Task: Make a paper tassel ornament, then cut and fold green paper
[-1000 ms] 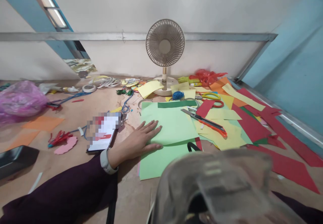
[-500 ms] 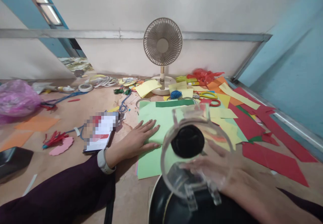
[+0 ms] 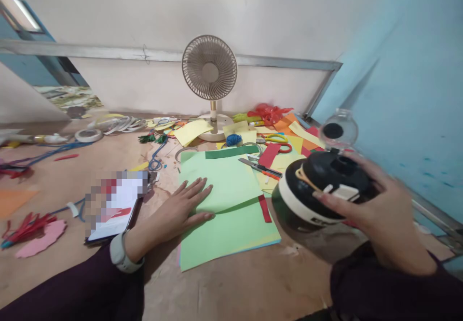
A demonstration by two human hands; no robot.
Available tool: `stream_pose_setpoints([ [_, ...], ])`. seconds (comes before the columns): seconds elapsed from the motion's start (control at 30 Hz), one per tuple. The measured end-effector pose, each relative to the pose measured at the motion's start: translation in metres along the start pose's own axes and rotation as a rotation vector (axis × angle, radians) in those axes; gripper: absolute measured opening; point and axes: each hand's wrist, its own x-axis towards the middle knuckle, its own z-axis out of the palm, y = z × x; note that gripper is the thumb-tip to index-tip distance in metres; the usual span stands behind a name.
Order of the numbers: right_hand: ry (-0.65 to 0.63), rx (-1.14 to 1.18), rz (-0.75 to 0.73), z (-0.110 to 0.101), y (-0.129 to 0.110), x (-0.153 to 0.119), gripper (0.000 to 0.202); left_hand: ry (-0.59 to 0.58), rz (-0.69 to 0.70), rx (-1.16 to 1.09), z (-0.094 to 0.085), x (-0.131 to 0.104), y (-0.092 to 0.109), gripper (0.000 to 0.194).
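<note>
My left hand lies flat on the light green paper, fingers spread, its wrist wearing a pale watch. At the right, my right hand is wrapped round the top of a dark bottle with a white band. The bottle's clear lid is flipped up, and the bottle leans to one side. A dark green strip lies along the paper's back edge. Between paper and bottle are a cutter knife and a small red strip.
A fan stands at the back. Scissors, blue yarn and coloured papers lie to its right. On the left are a phone, a pink paper piece, red ties and a tape roll.
The bottle, close to the camera before, has moved away and to the right with my right hand round it. The view has shifted to the right. My left hand stays on the paper.
</note>
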Motion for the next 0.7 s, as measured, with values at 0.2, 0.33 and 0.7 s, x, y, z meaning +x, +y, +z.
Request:
stream_pose_setpoints([
  [0.2, 0.271, -0.119, 0.171, -0.006, 0.056, 0.037, 0.078, 0.043, 0.028, 0.000, 0.004, 0.000, -0.004, 0.068],
  [0.33, 0.380, -0.185, 0.263, -0.008, 0.082, 0.051, 0.079, 0.017, 0.016, -0.009, 0.001, 0.001, -0.003, 0.070],
  [0.7, 0.330, -0.239, 0.352, -0.005, 0.097, 0.059, 0.084, -0.015, -0.001, -0.040, -0.001, 0.000, -0.001, 0.069],
])
